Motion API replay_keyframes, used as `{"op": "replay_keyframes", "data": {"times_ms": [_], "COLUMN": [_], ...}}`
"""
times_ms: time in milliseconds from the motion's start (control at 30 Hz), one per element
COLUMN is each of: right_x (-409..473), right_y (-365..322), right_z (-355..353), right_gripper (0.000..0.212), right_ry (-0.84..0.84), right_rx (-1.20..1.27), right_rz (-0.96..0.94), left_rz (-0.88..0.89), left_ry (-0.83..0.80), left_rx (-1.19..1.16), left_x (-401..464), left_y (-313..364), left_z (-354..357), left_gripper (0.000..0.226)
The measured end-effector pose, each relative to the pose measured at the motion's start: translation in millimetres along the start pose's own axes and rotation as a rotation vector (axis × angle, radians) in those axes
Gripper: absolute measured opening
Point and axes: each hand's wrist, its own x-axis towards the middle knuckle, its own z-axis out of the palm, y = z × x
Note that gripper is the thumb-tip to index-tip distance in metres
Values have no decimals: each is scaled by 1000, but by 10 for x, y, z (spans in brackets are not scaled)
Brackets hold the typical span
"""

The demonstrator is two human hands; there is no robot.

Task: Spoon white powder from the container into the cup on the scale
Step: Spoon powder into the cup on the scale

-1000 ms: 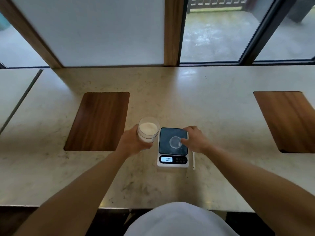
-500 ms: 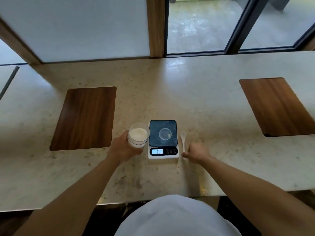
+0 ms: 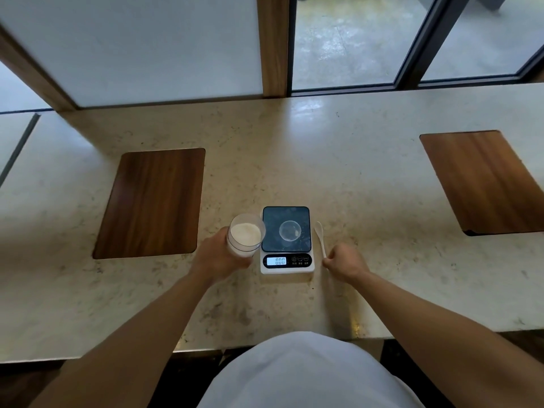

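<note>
Two hands are at work: your right hand (image 3: 345,262) pinches the near end of the white spoon (image 3: 320,237), fingers curled tight around the handle, its bowl lying on the counter (image 3: 353,178) just beside the scale (image 3: 287,241). Your left hand (image 3: 216,256) wraps the clear container (image 3: 245,235) of white powder, which stands open and touches the scale's left edge. The small clear cup (image 3: 290,230) sits empty on the dark platform. Leaning the container against the scale may skew the reading, and a heaped spoon crossing the platform could spill outside the cup. The display (image 3: 276,261) appears to read 0.00; the button labels are too small to read.
</note>
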Motion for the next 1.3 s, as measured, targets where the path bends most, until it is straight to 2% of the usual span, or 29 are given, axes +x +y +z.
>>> {"op": "replay_keyframes", "data": {"times_ms": [167,300,500,700,1000,1133,1300], "right_x": [9,-31,-160,-317,-453,-493,-533], "right_y": [1,-99,-355,-639,-910,-1014,-1131], "right_z": [-159,-337,-602,-740,-743,-772,-809], "right_gripper": [38,24,13,10,14,20,22], "right_ry": [155,240,282,307,244,273,274], "right_rx": [55,160,268,250,-58,-215,-285], "right_rz": [-34,-93,-377,-652,-864,-912,-919], "left_rz": [25,44,12,-14,32,95,137], "left_ry": [-12,-21,-18,-18,-30,-44,-22], "left_rx": [18,47,88,139,203,235,275], "left_x": [36,76,111,143,174,179,170], "left_y": [40,62,76,72,117,118,130], "left_z": [12,-6,-40,-47,-54,-80,-87], "left_gripper": [82,83,82,77,73,77,80]}}
